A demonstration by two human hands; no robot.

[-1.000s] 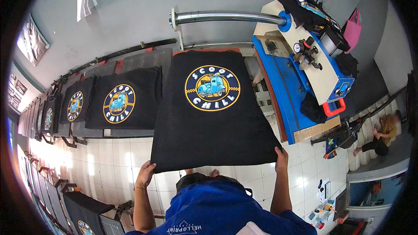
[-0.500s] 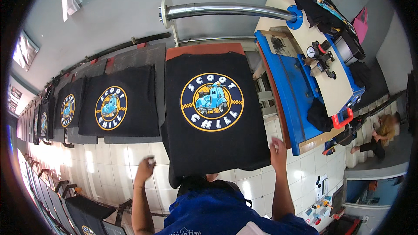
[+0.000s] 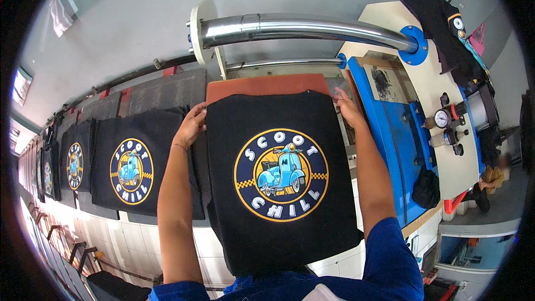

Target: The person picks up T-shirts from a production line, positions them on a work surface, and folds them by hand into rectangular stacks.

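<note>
In front of me a black T-shirt (image 3: 228, 122) lies stretched flat on a board with a reddish-brown pad (image 3: 267, 83), which shows beyond the shirt's far edge. A round print of a light-blue scooter (image 3: 283, 173), ringed in navy and yellow, fills the shirt's middle. Beside the shirt's far left corner is my left hand (image 3: 192, 125), fingertips at the edge and fingers reaching forward. My right hand (image 3: 348, 108) is at the far right corner, its fingers stretched out toward the pad's side. Neither hand visibly grips the cloth.
More boards to the left carry black shirts (image 3: 161, 150) with the same print. At right stands a blue and cream press (image 3: 401, 145) with a pressure gauge (image 3: 441, 118). A thick chrome bar (image 3: 301, 27) crosses beyond my board. A person (image 3: 490, 181) sits at the far right.
Both my hands have moved forward from near the shirt's close end to its far corners. My view has shifted closer, and the shirt stays on the board.
</note>
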